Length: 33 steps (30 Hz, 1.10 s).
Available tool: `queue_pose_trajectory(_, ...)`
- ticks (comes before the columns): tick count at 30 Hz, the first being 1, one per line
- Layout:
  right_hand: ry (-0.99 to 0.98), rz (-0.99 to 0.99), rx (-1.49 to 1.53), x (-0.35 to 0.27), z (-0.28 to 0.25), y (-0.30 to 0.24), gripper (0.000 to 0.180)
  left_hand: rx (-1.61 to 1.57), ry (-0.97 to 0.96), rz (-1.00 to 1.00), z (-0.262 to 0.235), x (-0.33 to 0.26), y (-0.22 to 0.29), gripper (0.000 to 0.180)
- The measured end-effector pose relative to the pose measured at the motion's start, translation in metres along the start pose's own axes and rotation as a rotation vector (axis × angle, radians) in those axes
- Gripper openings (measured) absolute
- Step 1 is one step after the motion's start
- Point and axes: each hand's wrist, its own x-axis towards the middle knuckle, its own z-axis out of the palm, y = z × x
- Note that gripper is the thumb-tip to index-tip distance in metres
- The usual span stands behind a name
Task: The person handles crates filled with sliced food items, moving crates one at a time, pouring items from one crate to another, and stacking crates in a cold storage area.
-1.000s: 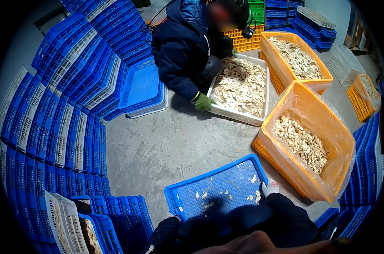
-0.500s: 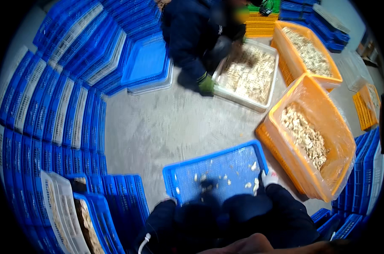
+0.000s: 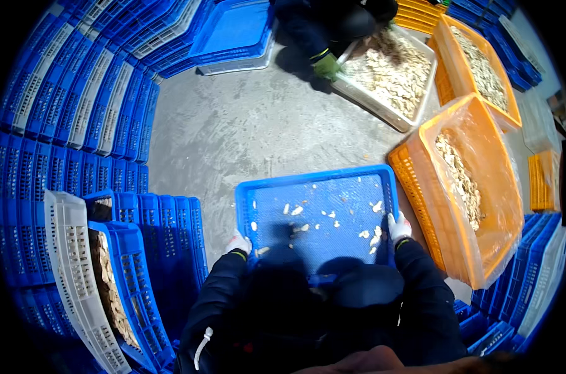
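Observation:
A shallow blue mesh tray (image 3: pixel 320 181) lies on the grey floor in front of me, with several pale slices (image 3: pixel 297 210) scattered on its bottom. My left hand (image 3: pixel 238 242), in a white glove, grips the tray's left near edge. My right hand (image 3: pixel 398 228), also white-gloved, grips the right near edge. Dark sleeves cover both forearms and hide the tray's near rim.
An orange crate (image 3: pixel 482 206) lined with clear plastic and holding pale slices stands just right of the tray. Beyond it sit a second orange crate (image 3: pixel 479 68) and a white crate (image 3: pixel 389 75), where another person's green-gloved hand (image 3: pixel 325 65) reaches. Stacked blue trays (image 3: pixel 71 124) fill the left side.
My view has tilted downward and nearer the blue tray. Both gloved hands now show at its near corners. The other person has shifted toward the top edge.

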Motion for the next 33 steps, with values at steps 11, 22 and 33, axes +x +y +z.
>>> queue_pose_trajectory(11, -0.189, 0.122, -0.088, 0.001, 0.032, -0.041, 0.063, -0.342, 0.269, 0.026, 0.001, -0.009, -0.030, 0.070)
queue_pose_trajectory(22, 0.360, -0.245, -0.002, -0.009, 0.015, -0.022, 0.049, -0.560, 0.359, 0.300, 0.002, -0.037, -0.037, 0.064)
queue_pose_trajectory(33, -0.204, -0.348, -0.263, -0.074, 0.033, -0.018, 0.040, -0.448, 0.236, 0.223, 0.082, 0.016, -0.072, 0.068)
